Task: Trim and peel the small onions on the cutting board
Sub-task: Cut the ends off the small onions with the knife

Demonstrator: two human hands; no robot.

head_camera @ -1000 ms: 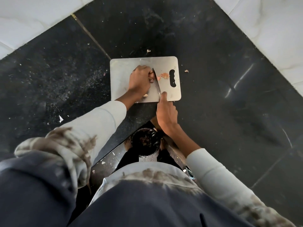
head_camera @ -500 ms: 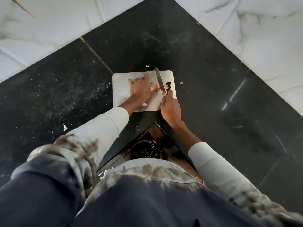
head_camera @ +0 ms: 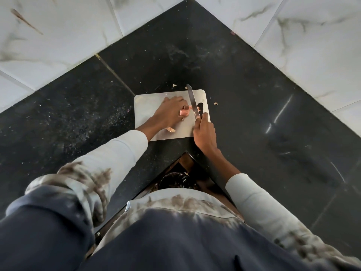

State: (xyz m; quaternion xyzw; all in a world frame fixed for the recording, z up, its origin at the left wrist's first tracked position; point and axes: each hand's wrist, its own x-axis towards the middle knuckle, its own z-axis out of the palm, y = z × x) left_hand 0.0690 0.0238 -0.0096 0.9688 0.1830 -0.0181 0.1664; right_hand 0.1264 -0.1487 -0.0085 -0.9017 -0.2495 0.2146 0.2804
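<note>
We had the board point(head_camera: 148, 106) flat on the dark table point(head_camera: 254, 98), close to the inner corner where we stood, so both arms could reach it without stretching. Our left hand point(head_camera: 170, 112) lay over the middle of the board with its fingers curled round a small pinkish onion point(head_camera: 184, 112), pinning it against the surface; we judge that this was to keep the round bulb from rolling under the blade. The onion showed only at the fingertips, its exposed end turned toward the knife point(head_camera: 192, 100), which is the end a trimming cut would take.

Our right hand point(head_camera: 204, 133) was clenched round the knife's handle, near the board's right edge. The blade ran away from us, its tip reaching just past the far edge of the board, and it lay just beside the onion on the right. Whether the edge touched the onion we could not tell. The blade sat between the onion and the board's dark handle slot point(head_camera: 201, 106), so a cut there would drop the trimmed end on bare board.

Loose skins lay about: one piece point(head_camera: 171, 130) near our left wrist on the board, and a few scraps point(head_camera: 215, 103) on the table beside and beyond it. From these we judged that peeling was already under way, though other onions could not be seen.
</note>
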